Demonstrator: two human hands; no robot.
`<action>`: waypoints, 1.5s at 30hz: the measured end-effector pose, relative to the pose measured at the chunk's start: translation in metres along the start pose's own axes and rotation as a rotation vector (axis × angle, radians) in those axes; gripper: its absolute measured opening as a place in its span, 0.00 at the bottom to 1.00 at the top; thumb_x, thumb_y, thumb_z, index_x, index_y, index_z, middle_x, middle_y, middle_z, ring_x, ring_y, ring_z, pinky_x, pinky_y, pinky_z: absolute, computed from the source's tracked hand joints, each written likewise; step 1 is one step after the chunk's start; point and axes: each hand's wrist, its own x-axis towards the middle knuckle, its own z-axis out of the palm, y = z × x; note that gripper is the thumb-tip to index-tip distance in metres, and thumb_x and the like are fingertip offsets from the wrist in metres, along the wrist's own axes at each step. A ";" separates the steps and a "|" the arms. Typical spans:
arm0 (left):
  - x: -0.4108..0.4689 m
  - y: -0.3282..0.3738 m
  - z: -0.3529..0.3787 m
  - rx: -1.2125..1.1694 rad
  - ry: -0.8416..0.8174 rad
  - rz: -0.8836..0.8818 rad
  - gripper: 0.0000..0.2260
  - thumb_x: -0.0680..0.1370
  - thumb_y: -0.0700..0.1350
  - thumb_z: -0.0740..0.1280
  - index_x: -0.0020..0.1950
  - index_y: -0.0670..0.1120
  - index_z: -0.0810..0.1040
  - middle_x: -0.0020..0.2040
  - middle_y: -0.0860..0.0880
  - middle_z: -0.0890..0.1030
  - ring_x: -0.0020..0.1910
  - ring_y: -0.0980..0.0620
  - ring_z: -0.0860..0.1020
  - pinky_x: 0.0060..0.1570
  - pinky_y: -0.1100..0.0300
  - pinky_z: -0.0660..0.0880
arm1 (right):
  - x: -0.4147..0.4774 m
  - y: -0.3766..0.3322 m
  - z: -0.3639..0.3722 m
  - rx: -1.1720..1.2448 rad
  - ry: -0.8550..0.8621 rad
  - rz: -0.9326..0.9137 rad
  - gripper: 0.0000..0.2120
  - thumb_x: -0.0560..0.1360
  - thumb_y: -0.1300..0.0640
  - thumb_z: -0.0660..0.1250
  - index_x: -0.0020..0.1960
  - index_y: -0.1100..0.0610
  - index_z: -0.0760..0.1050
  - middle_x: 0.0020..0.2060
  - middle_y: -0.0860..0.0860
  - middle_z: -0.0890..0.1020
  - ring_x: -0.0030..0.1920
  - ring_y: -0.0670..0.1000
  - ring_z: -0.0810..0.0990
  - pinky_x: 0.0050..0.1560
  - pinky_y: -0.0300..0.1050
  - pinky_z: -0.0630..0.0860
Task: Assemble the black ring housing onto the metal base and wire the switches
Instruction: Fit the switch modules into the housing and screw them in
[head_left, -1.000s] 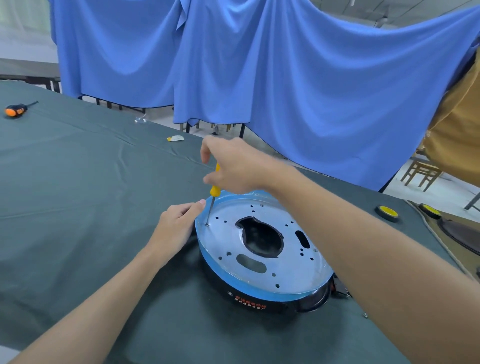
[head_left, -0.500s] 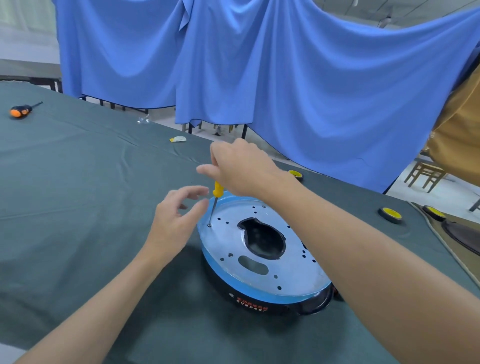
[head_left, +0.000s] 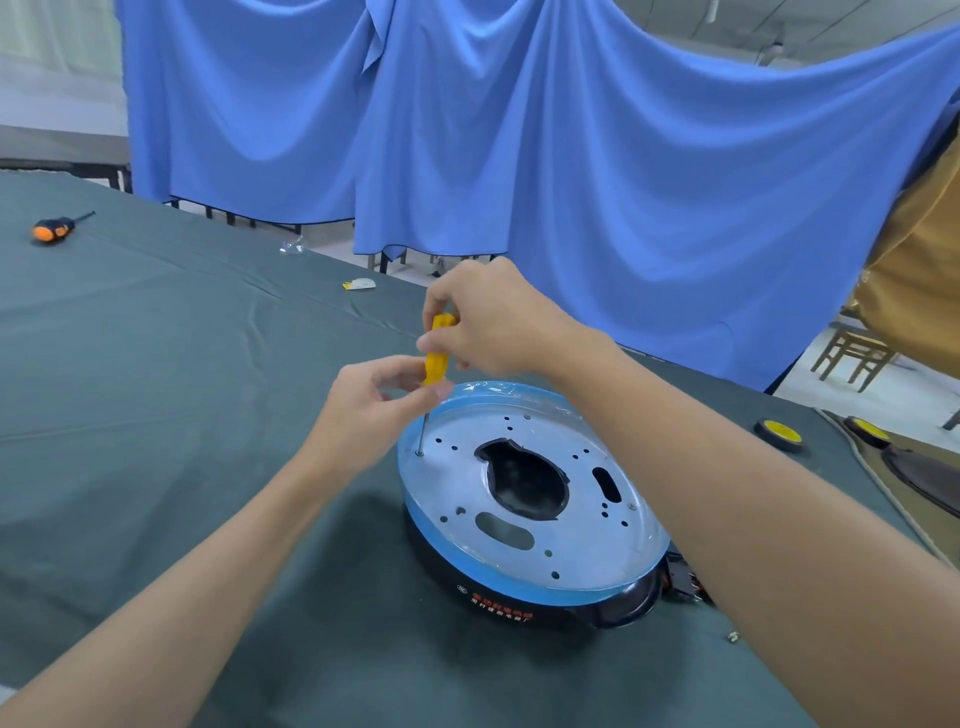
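So the whole thing here comes down to the yellow screwdriver (head_left: 435, 358) and how it's lined up. Its long axis runs close to vertical, leaning just a touch, handle up top and the thin shaft dropping to a hole (head_left: 420, 453) near the left rim of the metal base (head_left: 576, 545). The right hand (head_left: 493, 322) is wrapped round the upper part of the handle from the right side, and the left hand (head_left: 363, 410) comes in from the left and pinches the bottom end of the handle between thumb and fingertip, so both hands are on the tool and neither is on the plate. The base itself lies flat, blue-edged, on top of the black ring housing (head_left: 519, 608), which sits on the worktop (head_left: 156, 415) just right of centre and below the hands. Honestly I can't tell if there's a screw under the tip, it's too small to make out. My guess is the next bit is a straight twist-and-push down that axis, so the shaft needs to stand square over the hole or the tip will skate across the plate. Some dark wiring bits (head_left: 680, 579) peek out at the right edge, half hidden by the right forearm.
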 end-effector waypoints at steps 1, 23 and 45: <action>0.002 0.002 0.001 0.024 0.039 0.004 0.04 0.70 0.47 0.78 0.42 0.54 0.86 0.43 0.50 0.86 0.43 0.53 0.81 0.49 0.54 0.75 | 0.001 0.000 0.002 -0.005 0.006 0.025 0.10 0.74 0.50 0.70 0.37 0.51 0.72 0.36 0.49 0.73 0.42 0.54 0.72 0.46 0.46 0.74; 0.004 0.008 0.001 0.055 0.034 0.046 0.09 0.65 0.50 0.77 0.44 0.52 0.85 0.40 0.51 0.85 0.39 0.54 0.81 0.48 0.50 0.76 | -0.002 -0.004 0.000 -0.071 0.049 0.056 0.17 0.75 0.44 0.68 0.33 0.53 0.71 0.35 0.51 0.73 0.43 0.54 0.73 0.39 0.44 0.69; 0.003 0.003 0.008 0.254 0.099 0.071 0.07 0.69 0.47 0.79 0.39 0.52 0.81 0.40 0.57 0.85 0.43 0.61 0.80 0.43 0.71 0.68 | -0.007 -0.001 -0.005 -0.059 0.007 0.039 0.21 0.78 0.47 0.64 0.32 0.60 0.72 0.26 0.55 0.79 0.32 0.51 0.74 0.48 0.50 0.78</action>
